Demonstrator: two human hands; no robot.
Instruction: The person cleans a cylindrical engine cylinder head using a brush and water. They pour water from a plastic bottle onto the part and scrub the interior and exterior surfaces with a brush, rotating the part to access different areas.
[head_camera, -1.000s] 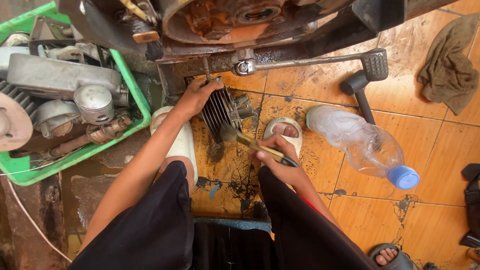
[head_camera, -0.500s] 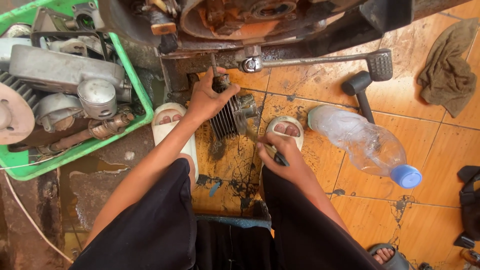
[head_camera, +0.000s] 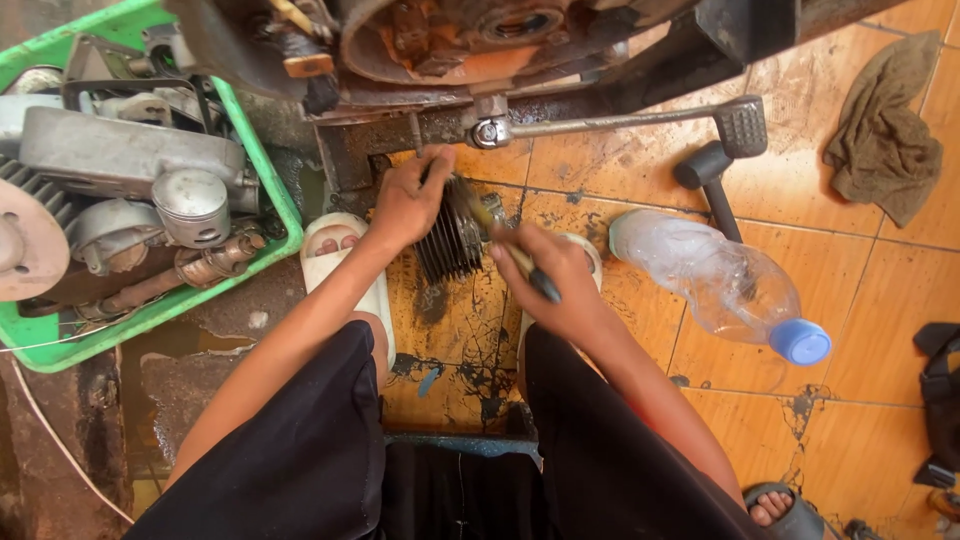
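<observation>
- Dark metal fins show under the left hand (head_camera: 408, 205), which wraps tight around the top of a finned engine cylinder (head_camera: 450, 240) standing on the floor at the centre of the frame, just below the engine frame (head_camera: 480, 60).
- Closed around a dark handle, the right hand (head_camera: 555, 275) grips a small brush (head_camera: 500, 240), its wooden shaft angled up and left so the bristle end lies against the cylinder's upper side.
- To my eye the brushing goes best if the strokes run along the fins, not across them, with the left hand pinning the cylinder so it cannot roll on the slick tile.
- Both feet sit in pale slippers (head_camera: 345, 260) either side of the cylinder; black oily smears mark the orange tiled floor (head_camera: 620, 150) around them.
- Right of centre lies a clear plastic bottle (head_camera: 720, 285) with a blue cap, beside a black-headed mallet (head_camera: 705, 175).
- A long kick lever (head_camera: 620, 122) runs across the upper middle.
- At the left edge a green crate (head_camera: 260, 170) holds a piston and other engine parts; an olive rag (head_camera: 885, 130) lies upper right.
</observation>
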